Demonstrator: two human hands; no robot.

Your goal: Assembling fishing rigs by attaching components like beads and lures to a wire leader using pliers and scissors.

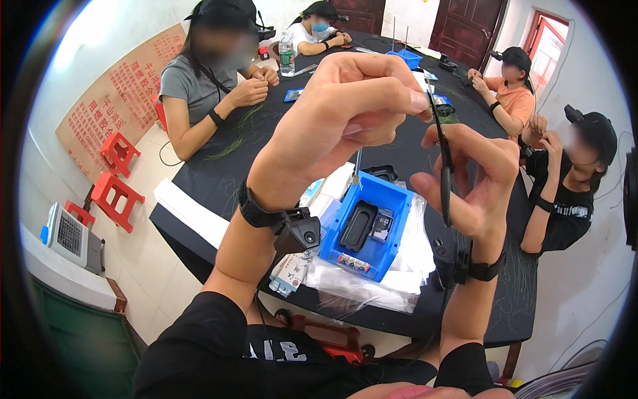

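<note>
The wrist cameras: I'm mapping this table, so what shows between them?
In the head view, the blue bin and, right of it, clear plastic packaging show between them, below on the table.

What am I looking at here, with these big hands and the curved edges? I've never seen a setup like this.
There is no robot: these are a person's own bare hands. The picture comes from a wide fisheye camera on their head, looking down, so straight edges bend.

The right hand holds black-handled scissors, blades pointing up beside the left hand's pinched fingertips. Whatever they may pinch is too small to tell. Each wrist carries a strapped-on, camera-like device.

On the black-covered table are a blue tray holding a black plastic insert, clear plastic bags and thin green strands. Four other people are around it.
</note>
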